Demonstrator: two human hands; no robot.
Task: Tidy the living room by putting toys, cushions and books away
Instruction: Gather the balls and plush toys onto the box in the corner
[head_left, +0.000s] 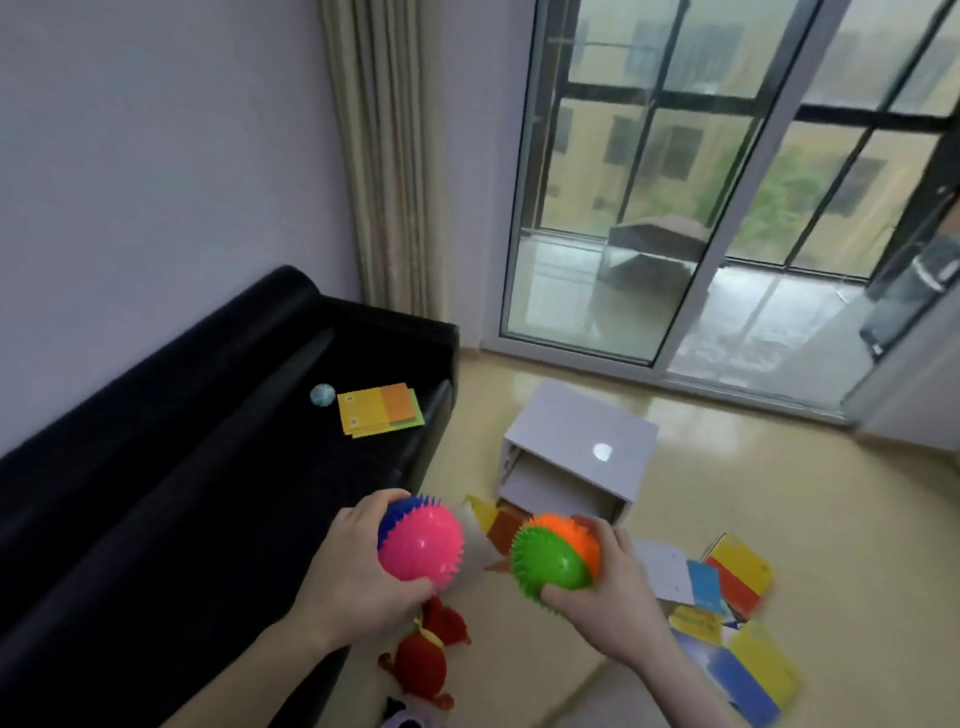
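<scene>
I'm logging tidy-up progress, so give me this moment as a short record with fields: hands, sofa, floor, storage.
left hand: grips pink and blue spiky ball
right hand: grips green and orange spiky ball
sofa: small bluish ball beside yellow-orange booklets
floor: red plush toy, scattered books
storage: white box, open at the front

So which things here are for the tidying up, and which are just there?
For tidying:
pink spiky ball in left hand
green spiky ball in right hand
floor books
sofa books
red plush toy
white box

Just there:
curtain
glass door
</scene>
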